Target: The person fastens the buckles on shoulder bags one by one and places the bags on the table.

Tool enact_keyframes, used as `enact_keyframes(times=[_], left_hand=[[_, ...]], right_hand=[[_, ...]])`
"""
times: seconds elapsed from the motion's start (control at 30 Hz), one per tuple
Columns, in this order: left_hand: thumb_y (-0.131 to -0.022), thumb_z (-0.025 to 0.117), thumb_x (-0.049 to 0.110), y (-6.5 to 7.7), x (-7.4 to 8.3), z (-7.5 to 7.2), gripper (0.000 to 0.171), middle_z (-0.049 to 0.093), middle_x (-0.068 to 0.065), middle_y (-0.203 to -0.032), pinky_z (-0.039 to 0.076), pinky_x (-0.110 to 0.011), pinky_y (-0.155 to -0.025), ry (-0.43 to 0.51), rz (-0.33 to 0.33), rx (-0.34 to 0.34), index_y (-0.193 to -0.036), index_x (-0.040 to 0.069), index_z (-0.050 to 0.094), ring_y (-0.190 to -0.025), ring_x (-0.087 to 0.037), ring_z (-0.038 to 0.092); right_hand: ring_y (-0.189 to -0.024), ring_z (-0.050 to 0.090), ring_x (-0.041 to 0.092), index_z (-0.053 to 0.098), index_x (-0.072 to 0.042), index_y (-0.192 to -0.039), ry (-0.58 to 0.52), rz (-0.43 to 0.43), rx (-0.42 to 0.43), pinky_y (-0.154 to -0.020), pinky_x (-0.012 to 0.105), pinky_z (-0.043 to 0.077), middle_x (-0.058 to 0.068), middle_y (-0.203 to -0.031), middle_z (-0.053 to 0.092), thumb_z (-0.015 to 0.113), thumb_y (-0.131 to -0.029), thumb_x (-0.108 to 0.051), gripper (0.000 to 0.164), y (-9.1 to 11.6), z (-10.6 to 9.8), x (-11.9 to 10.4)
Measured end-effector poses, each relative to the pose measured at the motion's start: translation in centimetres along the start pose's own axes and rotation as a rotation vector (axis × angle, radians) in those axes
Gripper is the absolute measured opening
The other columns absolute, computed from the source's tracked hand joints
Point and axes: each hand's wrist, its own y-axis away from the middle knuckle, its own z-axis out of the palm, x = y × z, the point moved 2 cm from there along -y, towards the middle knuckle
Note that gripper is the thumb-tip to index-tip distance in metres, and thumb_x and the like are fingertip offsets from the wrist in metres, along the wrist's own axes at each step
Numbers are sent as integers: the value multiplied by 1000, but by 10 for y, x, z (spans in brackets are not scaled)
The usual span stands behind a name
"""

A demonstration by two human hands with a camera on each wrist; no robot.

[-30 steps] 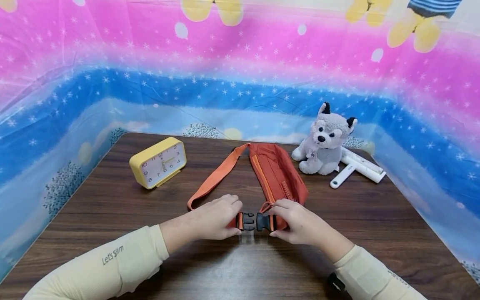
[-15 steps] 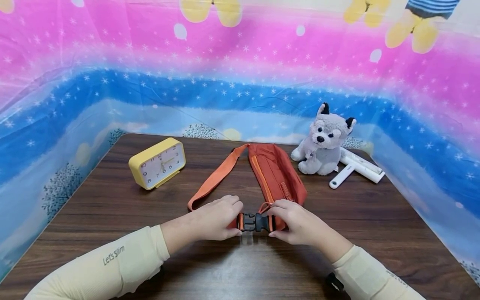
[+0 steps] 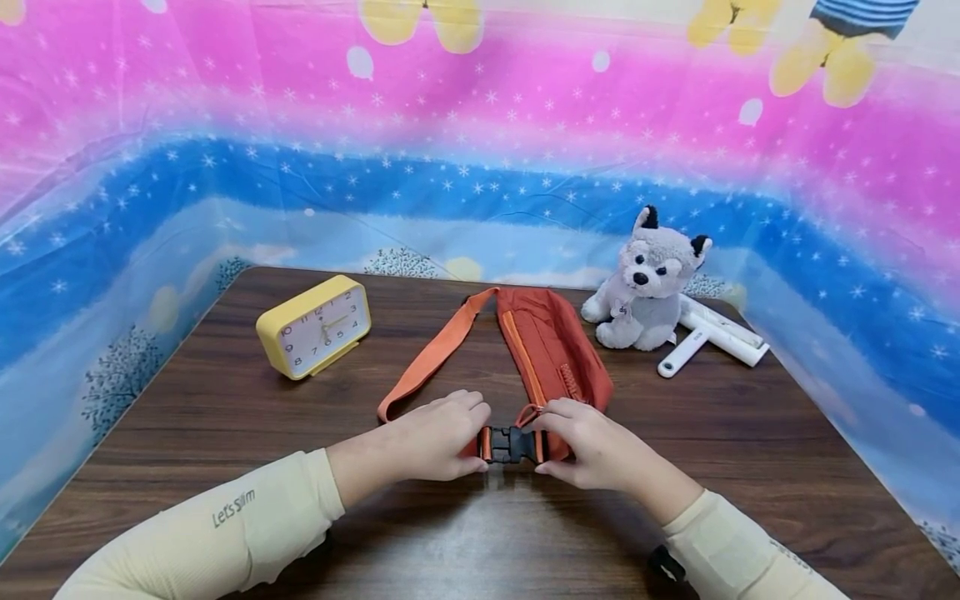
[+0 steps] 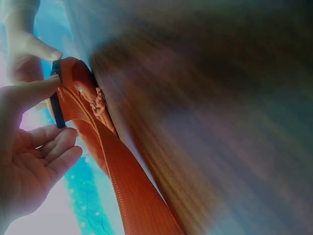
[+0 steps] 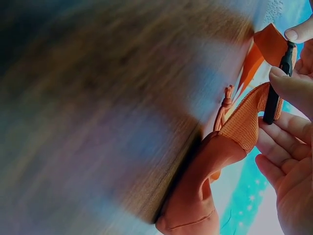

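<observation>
An orange-red waist bag lies on the table, its lighter orange strap looping out to the left. At the near end is its black side-release buckle. My left hand pinches the pronged half between thumb and fingers, also seen in the left wrist view at the buckle edge. My right hand pinches the socket half; in the right wrist view its thumb presses the black buckle. The prongs sit partly inside the socket, with part of them showing between the halves.
A yellow alarm clock stands at the left of the brown table. Behind the bag on the right sits a grey plush husky, beside a white T-shaped tool. A patterned cloth hangs around the table's far sides.
The two buckle halves, apart a second ago, have come together, with the prongs sliding into the socket. My left hand has shifted slightly right; the bag body stays in place.
</observation>
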Motion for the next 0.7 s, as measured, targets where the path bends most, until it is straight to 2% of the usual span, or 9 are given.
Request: enact_keyframes(times=[0.7], left_hand=[[-81,72,37,-1,1,-1,37,46,1,-84,39,-27,-68,36,-34,-4,-95,7,55,-76,-14,42]], right_hand=[[-88,54,13,62,-6,-102,-10,-11,20,-78,31,46,0,-97,56,81,-73,-21,38,-3,-2,-3]])
